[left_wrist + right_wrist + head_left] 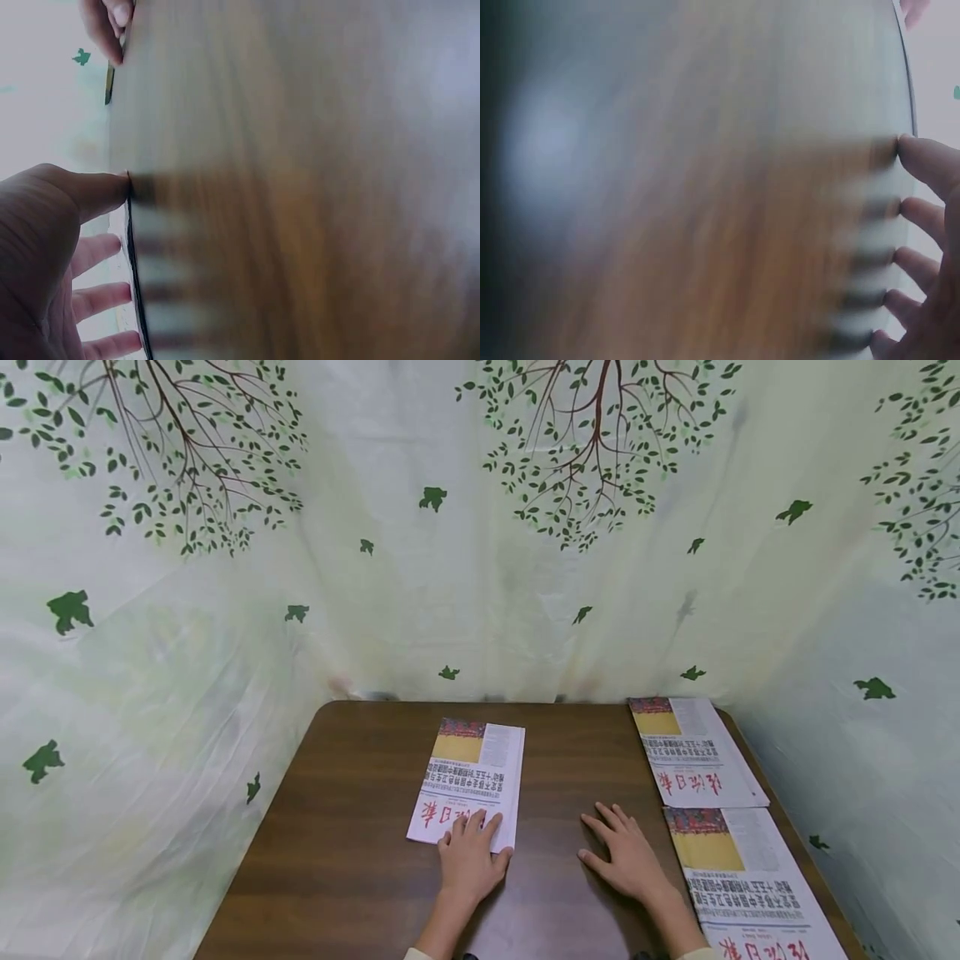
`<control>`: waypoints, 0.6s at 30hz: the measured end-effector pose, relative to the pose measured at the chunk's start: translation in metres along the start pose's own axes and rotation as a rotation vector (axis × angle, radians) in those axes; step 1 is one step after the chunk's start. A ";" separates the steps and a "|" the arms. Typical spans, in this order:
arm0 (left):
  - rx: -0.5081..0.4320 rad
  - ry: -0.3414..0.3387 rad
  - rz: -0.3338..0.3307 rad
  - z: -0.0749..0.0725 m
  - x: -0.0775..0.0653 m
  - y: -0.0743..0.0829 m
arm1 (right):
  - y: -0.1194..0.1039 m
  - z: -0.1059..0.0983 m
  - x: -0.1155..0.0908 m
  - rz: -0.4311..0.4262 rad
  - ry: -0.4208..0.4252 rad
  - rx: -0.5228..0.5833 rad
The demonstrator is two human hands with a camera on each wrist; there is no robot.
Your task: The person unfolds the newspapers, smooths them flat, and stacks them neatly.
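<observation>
A folded newspaper (468, 777) with a red masthead lies flat on the brown table, left of centre. My left hand (471, 860) rests with spread fingers on its near edge, the thumb at its lower right corner. In the left wrist view, the fingertips (112, 294) of that hand press along the thin edge of the paper. To the right, my right hand (626, 858) has its fingers spread and fingertips on the bare table top, holding nothing. The right wrist view shows those fingertips (913, 262) touching the wood.
Two more newspapers lie along the table's right side: a far one (693, 752) near the back corner and a near one (750, 885) in front of it. The brown table (345, 827) backs onto a pale curtain (517, 602) printed with trees and leaves.
</observation>
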State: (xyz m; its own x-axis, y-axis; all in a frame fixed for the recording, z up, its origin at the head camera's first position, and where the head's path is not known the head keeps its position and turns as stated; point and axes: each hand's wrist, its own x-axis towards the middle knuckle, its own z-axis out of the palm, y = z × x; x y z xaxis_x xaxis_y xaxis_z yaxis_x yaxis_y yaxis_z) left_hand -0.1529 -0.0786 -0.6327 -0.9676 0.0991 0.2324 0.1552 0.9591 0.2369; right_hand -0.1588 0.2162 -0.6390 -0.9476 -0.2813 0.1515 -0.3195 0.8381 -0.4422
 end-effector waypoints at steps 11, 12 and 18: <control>0.001 0.022 0.054 0.001 0.004 0.021 | -0.009 -0.004 0.011 -0.010 -0.004 0.002; -0.004 0.027 0.061 0.002 0.004 0.023 | -0.009 -0.004 0.011 -0.009 0.001 0.003; -0.018 0.035 0.072 0.009 -0.006 0.036 | -0.013 0.003 0.005 0.003 -0.017 0.057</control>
State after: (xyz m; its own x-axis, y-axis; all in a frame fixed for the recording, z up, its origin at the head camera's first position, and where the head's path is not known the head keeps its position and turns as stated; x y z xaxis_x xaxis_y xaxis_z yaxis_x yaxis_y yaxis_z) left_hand -0.1434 -0.0425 -0.6340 -0.9464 0.1577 0.2819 0.2276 0.9448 0.2356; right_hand -0.1591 0.2023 -0.6352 -0.9484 -0.2870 0.1349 -0.3155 0.8110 -0.4926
